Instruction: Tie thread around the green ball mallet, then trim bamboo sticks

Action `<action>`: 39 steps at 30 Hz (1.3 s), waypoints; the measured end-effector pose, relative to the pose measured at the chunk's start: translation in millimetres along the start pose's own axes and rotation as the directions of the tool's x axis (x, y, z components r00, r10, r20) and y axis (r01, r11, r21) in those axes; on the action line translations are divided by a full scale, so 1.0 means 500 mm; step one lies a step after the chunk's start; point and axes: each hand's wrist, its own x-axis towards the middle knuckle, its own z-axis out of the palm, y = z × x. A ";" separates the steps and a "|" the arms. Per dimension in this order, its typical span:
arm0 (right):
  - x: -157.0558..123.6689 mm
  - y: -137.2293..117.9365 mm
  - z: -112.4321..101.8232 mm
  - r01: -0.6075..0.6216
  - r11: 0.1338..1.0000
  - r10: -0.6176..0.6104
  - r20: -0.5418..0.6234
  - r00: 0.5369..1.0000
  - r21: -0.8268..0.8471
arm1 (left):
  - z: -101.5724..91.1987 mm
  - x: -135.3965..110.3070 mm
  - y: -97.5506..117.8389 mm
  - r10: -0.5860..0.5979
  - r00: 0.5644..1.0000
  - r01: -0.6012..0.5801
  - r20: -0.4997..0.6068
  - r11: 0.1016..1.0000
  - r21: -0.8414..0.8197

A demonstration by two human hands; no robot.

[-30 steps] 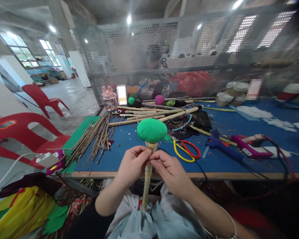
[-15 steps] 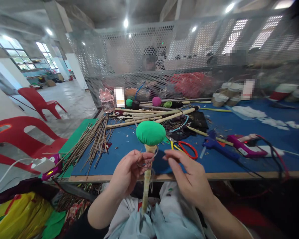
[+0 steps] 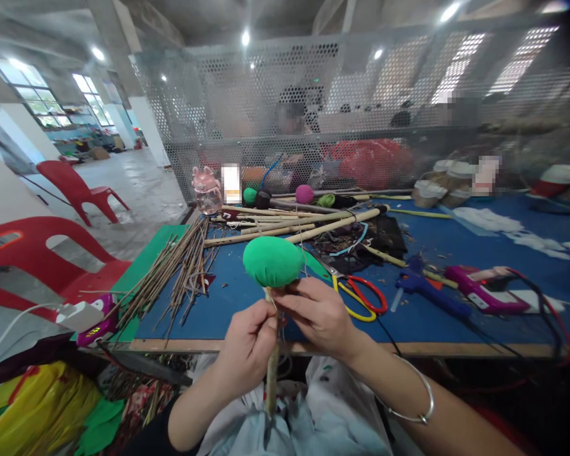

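Observation:
In the head view a mallet-like piece stands upright over my lap, with a rounded head covered in green cloth (image 3: 272, 261) on a pale stick (image 3: 272, 380). My left hand (image 3: 251, 345) is closed around the stick below the head, thumb on top. Just under the green head, my right hand (image 3: 320, 313) pinches a thin cord (image 3: 305, 256) at the neck; the fingertips are partly hidden. A bracelet (image 3: 425, 392) circles my right forearm. Beside that hand lie scissors (image 3: 361, 297) with one red and one yellow handle.
Thin twigs (image 3: 178, 272) are heaped on the left of the blue tabletop (image 3: 237, 297). Pale sticks (image 3: 266, 231) and coloured balls (image 3: 304, 193) lie further back. A blue glue gun (image 3: 427, 294) and a purple power strip (image 3: 484, 294) sit right. Mesh screen (image 3: 247, 107) behind; red chair (image 3: 52, 266) left.
My right hand has moved left from beside the stick to its neck, closing there. My left hand has closed lower on the stick. The green head has shifted left and turned slightly.

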 end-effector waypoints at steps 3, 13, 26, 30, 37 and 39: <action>0.000 -0.003 -0.020 0.041 0.999 -0.040 0.028 0.999 -0.022 | -0.001 -0.001 0.000 -0.036 0.999 0.035 -0.003 0.985 -0.168; 0.017 -0.046 -0.060 -0.028 0.988 -0.003 0.194 0.981 0.154 | 0.015 -0.012 0.022 0.016 0.994 -0.004 0.108 0.994 -0.111; 0.022 -0.022 -0.036 0.180 0.984 -0.176 0.315 0.933 0.019 | 0.039 -0.063 0.029 -0.184 0.935 0.124 0.304 0.971 0.206; 0.002 -0.023 -0.031 0.245 0.969 -0.217 0.365 0.905 -0.033 | 0.032 -0.075 0.056 -0.192 0.884 0.129 0.427 0.977 0.172; -0.012 -0.029 -0.030 0.169 0.978 -0.196 0.266 0.944 0.123 | -0.106 -0.095 0.042 -0.165 0.949 0.038 0.270 0.906 0.423; -0.007 -0.034 -0.039 0.128 0.975 -0.175 0.265 0.948 0.184 | -0.129 -0.087 0.038 -0.043 0.999 0.036 0.003 0.864 0.502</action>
